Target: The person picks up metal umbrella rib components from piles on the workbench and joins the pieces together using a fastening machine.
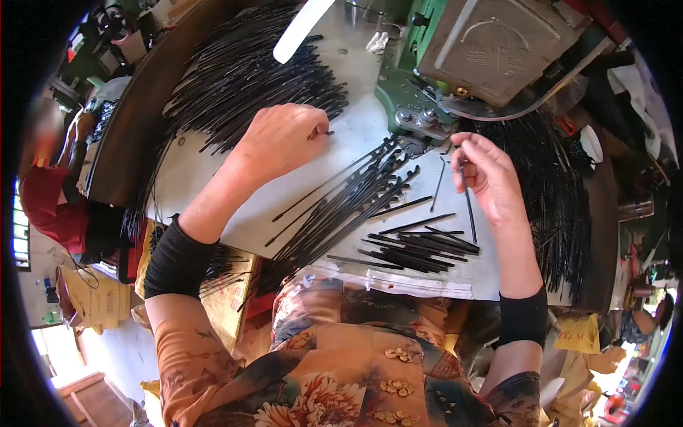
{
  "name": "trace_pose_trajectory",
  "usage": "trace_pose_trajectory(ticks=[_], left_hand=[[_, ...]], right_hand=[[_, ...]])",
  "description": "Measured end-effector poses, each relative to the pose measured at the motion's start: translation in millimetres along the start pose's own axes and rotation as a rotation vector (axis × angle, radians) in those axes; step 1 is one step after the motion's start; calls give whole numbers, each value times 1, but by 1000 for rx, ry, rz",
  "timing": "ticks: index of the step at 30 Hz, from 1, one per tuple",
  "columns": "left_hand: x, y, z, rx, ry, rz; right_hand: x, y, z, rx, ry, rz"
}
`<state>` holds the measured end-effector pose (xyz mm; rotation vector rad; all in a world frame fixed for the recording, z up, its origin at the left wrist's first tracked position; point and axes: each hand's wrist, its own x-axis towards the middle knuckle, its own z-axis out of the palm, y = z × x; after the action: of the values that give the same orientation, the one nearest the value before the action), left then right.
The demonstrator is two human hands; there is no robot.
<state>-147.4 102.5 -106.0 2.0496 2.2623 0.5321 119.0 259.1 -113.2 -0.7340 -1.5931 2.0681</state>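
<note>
Slim black rod [469, 210] pinched in my right grip [491, 174], near the green machine [398, 89].
Nearest me, short black rods [420, 250] lie loosely crossed on the surface [359, 64], beside my rod's lower end. Beyond them, longer rods [348, 192] fan toward the machine; my left grip [287, 135] curls above the surface to their left, a dark tip at its fingertips, though I cannot tell whether it holds anything. A big rod heap [249, 78] lies far left. A slack pinch could drop my rod; the overlapping fan could snag; fingers straying under the machine's head could get nipped.
</note>
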Motion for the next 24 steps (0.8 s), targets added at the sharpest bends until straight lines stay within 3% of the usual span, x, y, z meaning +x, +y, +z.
trace_pose_trajectory(ticks=[3,7,11,24], left_hand=[[15,10,1,-85,93,82],[39,35,6,-881,-185,-201],[51,44,31,-1253,-183,-205],[60,59,35,-1267,-159,-206]], right_hand=[[-2,-10,15,-179,-85,82],[1,-12,29,-262,-156,110],[5,-4,30,-274,-200,85],[6,1,29,-277,-157,54]])
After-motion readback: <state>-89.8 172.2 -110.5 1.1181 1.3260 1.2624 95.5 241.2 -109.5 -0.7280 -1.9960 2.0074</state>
